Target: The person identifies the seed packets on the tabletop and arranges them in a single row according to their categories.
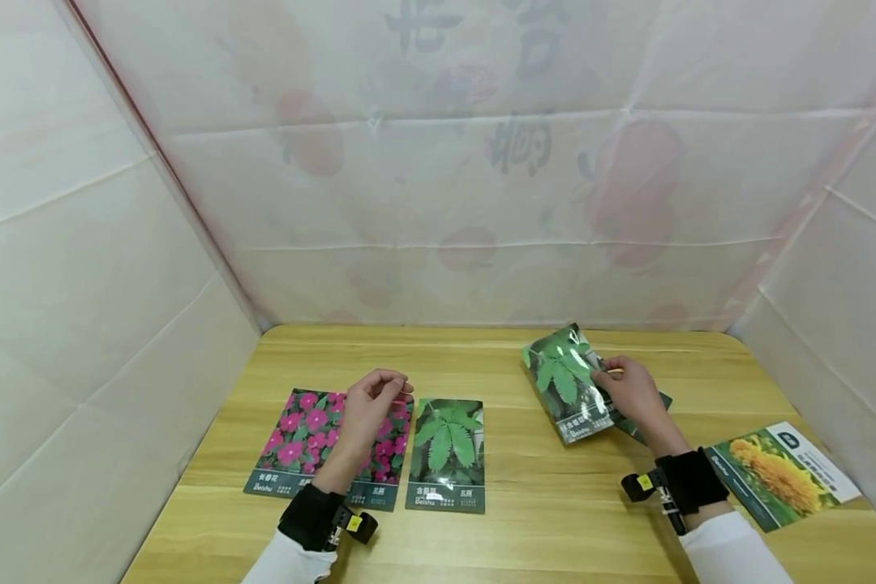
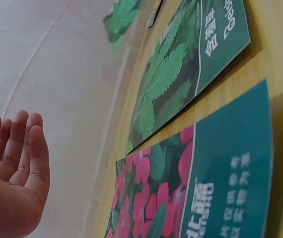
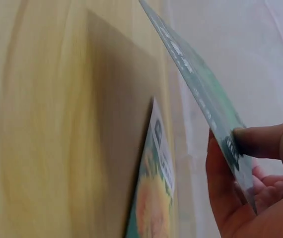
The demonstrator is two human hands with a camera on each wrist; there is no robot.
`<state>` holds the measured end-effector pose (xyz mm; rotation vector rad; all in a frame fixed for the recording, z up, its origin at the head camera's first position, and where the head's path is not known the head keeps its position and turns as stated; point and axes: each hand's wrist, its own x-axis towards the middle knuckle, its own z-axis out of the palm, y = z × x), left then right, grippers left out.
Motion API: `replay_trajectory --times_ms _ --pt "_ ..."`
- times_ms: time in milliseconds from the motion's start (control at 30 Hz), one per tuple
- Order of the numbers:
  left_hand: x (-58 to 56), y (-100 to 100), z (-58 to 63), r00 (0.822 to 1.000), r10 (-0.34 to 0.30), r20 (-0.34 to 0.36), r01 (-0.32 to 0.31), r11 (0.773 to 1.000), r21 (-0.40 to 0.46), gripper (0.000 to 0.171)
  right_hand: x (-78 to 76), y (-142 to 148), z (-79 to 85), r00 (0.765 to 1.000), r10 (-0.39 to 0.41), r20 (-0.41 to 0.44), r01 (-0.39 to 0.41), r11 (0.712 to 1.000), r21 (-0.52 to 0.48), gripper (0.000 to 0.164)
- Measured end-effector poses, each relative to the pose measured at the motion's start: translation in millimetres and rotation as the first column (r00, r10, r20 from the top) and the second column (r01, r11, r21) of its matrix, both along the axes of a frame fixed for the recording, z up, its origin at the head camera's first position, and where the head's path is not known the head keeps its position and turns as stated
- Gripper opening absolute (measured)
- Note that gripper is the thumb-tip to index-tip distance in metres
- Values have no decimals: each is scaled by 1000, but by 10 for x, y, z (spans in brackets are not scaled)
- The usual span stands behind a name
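My right hand (image 1: 631, 393) pinches a glossy seed packet (image 1: 564, 381) with a green leaf picture, thumb on one face and fingers behind. In the right wrist view this packet (image 3: 206, 94) is tilted and raised off the table, casting a shadow. A dark green packet (image 1: 633, 430) lies mostly hidden beneath it. My left hand (image 1: 368, 410) holds nothing, its fingers loosely bent above the pink-flower packets (image 1: 314, 422); the left wrist view shows the bare fingers (image 2: 39, 153). Beside them a second green-leaf packet (image 1: 447, 454) lies flat.
A yellow-flower packet (image 1: 781, 474) with a white label lies at the right, near my right wrist. Everything lies on a wooden table (image 1: 540, 519). Pale cloth walls (image 1: 423, 186) close in the back and both sides.
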<state>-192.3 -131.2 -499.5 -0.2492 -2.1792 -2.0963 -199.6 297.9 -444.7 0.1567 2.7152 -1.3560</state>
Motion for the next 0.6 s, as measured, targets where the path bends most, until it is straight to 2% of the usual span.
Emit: replay_trajectory --times_ms 67,100,167,233,267,300,400,467,533,600 --pt "-57 -14 -134 1000 -6 -5 6 1000 3 46 29 -37 1 1000 -9 -5 9 999 -43 58" --pt "-69 -11 -150 1000 -5 5 5 1000 9 47 45 -58 2 1000 -12 -8 12 998 -60 57" --pt "-39 19 -56 999 -2 48 1 1000 14 51 76 -114 1 1000 -20 -11 19 995 -94 56" --pt "0 42 34 998 -23 62 23 1000 0 54 99 -173 -7 999 -29 -16 27 992 -126 55" --pt "32 68 119 997 -29 69 29 1000 -5 54 110 -205 -6 999 -32 -20 29 990 -137 54" --pt "60 94 194 997 -43 70 43 999 -5 52 119 -236 -7 999 -34 -23 30 989 -146 54" --pt "102 169 298 994 -100 41 100 995 -12 45 140 -340 -10 999 -40 -28 34 983 -181 51" --pt "133 240 384 990 -133 54 133 991 9 45 156 -409 -8 999 -35 -27 30 981 -193 48" --pt "101 284 295 982 -184 45 184 983 10 48 179 -477 -4 999 -32 -24 26 978 -207 46" --pt "92 343 251 971 -226 74 225 974 12 55 204 -540 2 1000 -26 -13 23 974 -226 44"
